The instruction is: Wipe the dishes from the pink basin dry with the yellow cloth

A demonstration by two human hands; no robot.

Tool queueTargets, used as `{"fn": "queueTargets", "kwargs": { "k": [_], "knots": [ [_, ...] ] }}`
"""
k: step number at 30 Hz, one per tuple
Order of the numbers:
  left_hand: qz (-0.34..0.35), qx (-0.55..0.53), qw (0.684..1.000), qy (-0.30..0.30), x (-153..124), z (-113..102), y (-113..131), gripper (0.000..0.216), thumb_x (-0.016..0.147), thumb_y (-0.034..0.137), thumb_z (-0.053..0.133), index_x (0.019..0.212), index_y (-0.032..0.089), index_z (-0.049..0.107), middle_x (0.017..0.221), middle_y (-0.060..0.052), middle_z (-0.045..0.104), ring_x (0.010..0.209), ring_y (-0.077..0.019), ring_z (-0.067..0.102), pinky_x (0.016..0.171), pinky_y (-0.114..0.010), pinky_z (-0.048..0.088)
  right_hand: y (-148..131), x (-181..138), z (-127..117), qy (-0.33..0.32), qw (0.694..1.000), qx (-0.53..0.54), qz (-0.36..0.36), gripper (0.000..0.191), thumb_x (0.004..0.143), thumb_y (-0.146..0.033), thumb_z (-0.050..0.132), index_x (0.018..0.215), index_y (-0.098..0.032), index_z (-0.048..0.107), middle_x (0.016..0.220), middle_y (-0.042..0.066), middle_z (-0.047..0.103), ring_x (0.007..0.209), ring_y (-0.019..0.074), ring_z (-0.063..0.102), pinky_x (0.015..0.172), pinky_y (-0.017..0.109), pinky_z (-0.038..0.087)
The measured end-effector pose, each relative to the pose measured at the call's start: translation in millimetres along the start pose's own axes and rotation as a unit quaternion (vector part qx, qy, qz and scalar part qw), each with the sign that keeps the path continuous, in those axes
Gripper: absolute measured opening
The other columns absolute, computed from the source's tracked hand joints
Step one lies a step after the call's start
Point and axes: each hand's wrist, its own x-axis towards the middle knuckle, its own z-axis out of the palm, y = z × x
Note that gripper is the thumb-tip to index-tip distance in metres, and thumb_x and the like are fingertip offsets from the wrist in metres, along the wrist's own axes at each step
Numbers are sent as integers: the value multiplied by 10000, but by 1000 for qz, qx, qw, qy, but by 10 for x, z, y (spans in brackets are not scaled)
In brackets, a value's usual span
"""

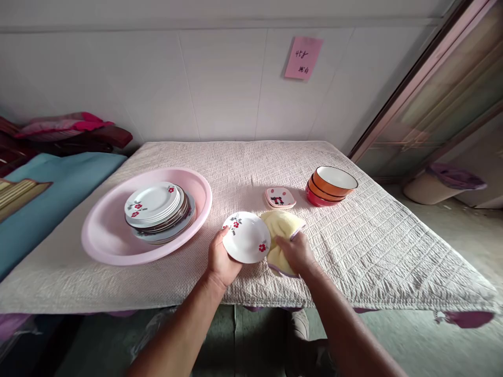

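Observation:
My left hand (220, 260) grips the near left rim of a small white plate (247, 236) with red flowers, held tilted just above the table. My right hand (295, 252) rests closed on a yellow cloth (280, 225) lying on the table right beside the plate. Both hands are near the table's front edge.
A pink basin (102, 235) at the left holds a stack of flowered plates (159, 209). Behind the cloth sits a small square dish (280, 197), and stacked orange and red bowls (330, 186) stand to the right. A quilted cover (373, 246) spreads over the table.

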Motion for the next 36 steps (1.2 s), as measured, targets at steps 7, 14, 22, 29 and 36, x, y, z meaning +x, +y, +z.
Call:
{"fn": "queueTargets", "kwargs": {
  "k": [7, 14, 22, 29, 36],
  "knots": [
    [-52, 31, 998, 20, -10, -34, -53, 384, 813, 444, 616, 1094, 193, 693, 981, -102, 749, 880, -278, 706, 759, -414, 575, -28, 71, 79, 66, 986, -153, -16, 338, 745, -303, 605, 1037, -149, 682, 975, 123, 698, 890, 300, 656, 751, 414, 518],
    [-30, -18, 997, -76, 95, -123, -89, 361, 852, 377, 572, 1097, 132, 673, 1021, -105, 723, 1031, -258, 676, 932, -350, 536, -385, -147, 682, -91, 936, -191, -280, 301, 811, -158, 582, 1101, -221, 631, 1141, 103, 646, 1056, 271, 559, 900, 426, 474],
    [-76, -33, 994, -66, 186, -275, 337, 342, 902, 417, 482, 972, 158, 694, 885, -112, 734, 974, -294, 688, 866, -400, 549, -434, -413, 553, -178, 855, -274, -402, 421, 796, -114, 557, 1208, -194, 575, 1212, 130, 619, 1148, 295, 538, 967, 475, 461],
    [-59, 16, 998, -11, -11, -26, 295, 314, 831, 429, 624, 962, 149, 683, 821, -70, 718, 890, -252, 685, 828, -349, 539, -21, -310, 505, -67, 851, -283, -437, 208, 845, -141, 565, 1033, -201, 630, 1053, 126, 651, 1033, 307, 597, 860, 505, 549],
    [-35, -32, 996, -79, 39, 37, -16, 487, 847, 549, 633, 1154, 171, 658, 963, -68, 723, 947, -245, 679, 876, -335, 513, -64, -460, 612, 25, 875, -221, -431, 272, 854, -151, 608, 1115, -224, 626, 1098, 113, 651, 1115, 312, 610, 862, 505, 589]
  ]
}}
